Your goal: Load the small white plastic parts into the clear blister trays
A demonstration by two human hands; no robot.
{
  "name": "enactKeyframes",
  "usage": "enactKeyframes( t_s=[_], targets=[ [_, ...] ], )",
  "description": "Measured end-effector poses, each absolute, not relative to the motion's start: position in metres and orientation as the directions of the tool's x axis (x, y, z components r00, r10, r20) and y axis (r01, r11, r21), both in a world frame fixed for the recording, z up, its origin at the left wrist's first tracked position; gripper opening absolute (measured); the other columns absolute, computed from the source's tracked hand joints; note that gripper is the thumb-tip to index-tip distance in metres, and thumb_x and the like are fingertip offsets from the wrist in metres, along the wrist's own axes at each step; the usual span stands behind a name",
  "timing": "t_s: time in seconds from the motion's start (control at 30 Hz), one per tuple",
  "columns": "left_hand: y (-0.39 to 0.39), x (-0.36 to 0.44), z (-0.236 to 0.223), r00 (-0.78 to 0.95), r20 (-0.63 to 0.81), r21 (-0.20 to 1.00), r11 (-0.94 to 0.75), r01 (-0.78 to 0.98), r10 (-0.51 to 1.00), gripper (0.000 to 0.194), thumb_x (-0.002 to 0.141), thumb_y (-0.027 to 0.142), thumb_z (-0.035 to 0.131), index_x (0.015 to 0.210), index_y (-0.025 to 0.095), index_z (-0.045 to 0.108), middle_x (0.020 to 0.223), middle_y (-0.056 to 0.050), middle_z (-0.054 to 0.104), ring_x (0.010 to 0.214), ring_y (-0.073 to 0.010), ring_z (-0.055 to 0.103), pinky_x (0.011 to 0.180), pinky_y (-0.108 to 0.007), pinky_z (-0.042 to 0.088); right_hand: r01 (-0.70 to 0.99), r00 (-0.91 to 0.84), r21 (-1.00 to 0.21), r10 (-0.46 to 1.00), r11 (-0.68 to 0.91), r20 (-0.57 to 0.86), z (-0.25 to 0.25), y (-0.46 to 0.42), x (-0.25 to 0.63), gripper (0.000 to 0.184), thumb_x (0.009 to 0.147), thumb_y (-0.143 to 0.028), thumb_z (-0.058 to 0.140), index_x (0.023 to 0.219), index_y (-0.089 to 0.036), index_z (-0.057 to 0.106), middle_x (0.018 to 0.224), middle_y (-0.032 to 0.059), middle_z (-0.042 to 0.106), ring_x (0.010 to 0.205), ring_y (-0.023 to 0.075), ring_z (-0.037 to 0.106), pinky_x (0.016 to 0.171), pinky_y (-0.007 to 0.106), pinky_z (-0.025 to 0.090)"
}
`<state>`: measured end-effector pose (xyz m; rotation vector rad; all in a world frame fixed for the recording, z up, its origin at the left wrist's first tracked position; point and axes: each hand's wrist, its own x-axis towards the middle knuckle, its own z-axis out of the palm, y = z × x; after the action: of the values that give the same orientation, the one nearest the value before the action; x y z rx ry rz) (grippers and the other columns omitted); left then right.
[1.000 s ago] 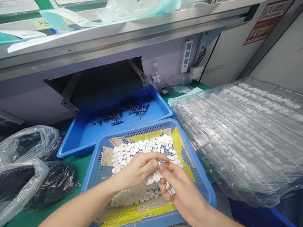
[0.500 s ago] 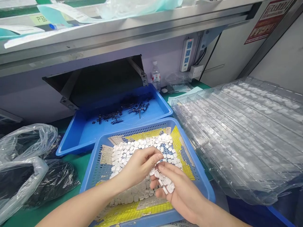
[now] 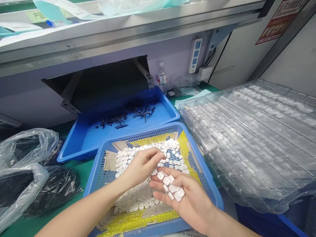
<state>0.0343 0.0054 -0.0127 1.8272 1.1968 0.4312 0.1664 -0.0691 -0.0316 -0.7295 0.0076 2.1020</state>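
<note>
Several small white square plastic caps (image 3: pixel 172 187) with rounded corners lie in the cupped palm of my right hand (image 3: pixel 192 194), palm up over the basket. Just left of it, my left hand (image 3: pixel 144 164) hangs palm down with curled fingers and thumb drawn in. A white cap (image 3: pixel 154 171) shows under its fingertips, close to the right fingers; whether the left fingers grip it is hidden. Below both hands, a blue perforated basket (image 3: pixel 217 194), lined with yellow and grey taped sheets, holds a spread of loose white caps (image 3: pixel 130 154).
Behind the basket stands a blue tray (image 3: pixel 93 140) with small black parts (image 3: pixel 145 113). Clear plastic trays (image 3: pixel 251 141) of white pieces are stacked at right. Plastic bags (image 3: pixel 56 187) with dark contents lie left. A water bottle (image 3: pixel 162 79) and power strip (image 3: pixel 195 56) are behind.
The fingers of my right hand have opened out, showing more of the caps in the palm. My left hand has drawn slightly left, away from the right palm.
</note>
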Motion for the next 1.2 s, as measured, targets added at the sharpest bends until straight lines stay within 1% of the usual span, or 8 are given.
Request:
enactKeyframes(
  t_s=[0.1,0.23,0.43,0.7,0.8,1.2],
  targets=[
    [0.0069,0.0336,-0.0134,0.469,-0.174,0.824,-0.134,0.551,0.866,0.030,0.081,0.038,0.038,0.072,0.016,0.056,0.064,0.001,0.053,0.058,-0.0115,0.044,0.054,-0.022,0.033,-0.762,-0.424,-0.258,0.758,-0.595,-0.495,-0.0338,-0.0705,0.1667,0.041,0.063,-0.007,0.042,0.102,-0.005,0.055,0.096,0.0158,0.063,0.091,0.0239,0.059,0.086,0.039,0.042],
    [0.0064,0.0328,-0.0132,0.477,-0.188,0.830,-0.120,0.544,0.859,0.030,0.081,0.039,0.038,0.073,0.016,0.056,0.065,0.001,0.053,0.060,-0.0117,0.045,0.055,-0.022,0.034,-0.766,-0.441,-0.241,0.760,-0.596,-0.478,-0.0356,-0.0708,0.1671,0.045,0.064,-0.006,0.040,0.106,-0.004,0.054,0.098,0.0163,0.063,0.096,0.0259,0.057,0.087,0.041,0.041],
    [0.0055,0.0331,-0.0125,0.482,-0.190,0.825,-0.127,0.551,0.855,0.031,0.081,0.039,0.038,0.072,0.016,0.056,0.064,0.001,0.051,0.060,-0.0116,0.044,0.055,-0.022,0.033,-0.772,-0.443,-0.225,0.756,-0.595,-0.481,-0.0354,-0.0712,0.1680,0.044,0.063,-0.006,0.041,0.103,-0.004,0.056,0.098,0.0170,0.063,0.096,0.0267,0.057,0.088,0.043,0.040],
    [0.0061,0.0330,-0.0122,0.499,-0.190,0.826,-0.137,0.547,0.845,0.032,0.081,0.040,0.036,0.072,0.015,0.055,0.062,0.002,0.049,0.057,-0.0108,0.041,0.053,-0.023,0.033,-0.772,-0.444,-0.222,0.754,-0.596,-0.484,-0.0349,-0.0698,0.1680,0.043,0.061,-0.007,0.039,0.100,-0.005,0.058,0.096,0.0161,0.064,0.092,0.0245,0.059,0.089,0.042,0.039],
    [0.0064,0.0330,-0.0122,0.502,-0.193,0.824,-0.138,0.549,0.843,0.032,0.081,0.040,0.036,0.071,0.016,0.054,0.063,0.001,0.050,0.056,-0.0109,0.041,0.053,-0.023,0.033,-0.772,-0.448,-0.219,0.755,-0.597,-0.479,-0.0357,-0.0696,0.1681,0.042,0.061,-0.008,0.040,0.099,-0.005,0.059,0.097,0.0169,0.063,0.093,0.0253,0.059,0.089,0.042,0.038],
    [0.0059,0.0322,-0.0117,0.517,-0.196,0.839,-0.130,0.528,0.833,0.034,0.082,0.041,0.036,0.071,0.016,0.055,0.061,0.002,0.049,0.056,-0.0108,0.042,0.053,-0.022,0.034,-0.768,-0.441,-0.214,0.741,-0.603,-0.506,-0.0349,-0.0699,0.1679,0.040,0.062,-0.010,0.042,0.098,-0.005,0.058,0.096,0.0174,0.064,0.093,0.0263,0.059,0.087,0.041,0.040]
  ],
)
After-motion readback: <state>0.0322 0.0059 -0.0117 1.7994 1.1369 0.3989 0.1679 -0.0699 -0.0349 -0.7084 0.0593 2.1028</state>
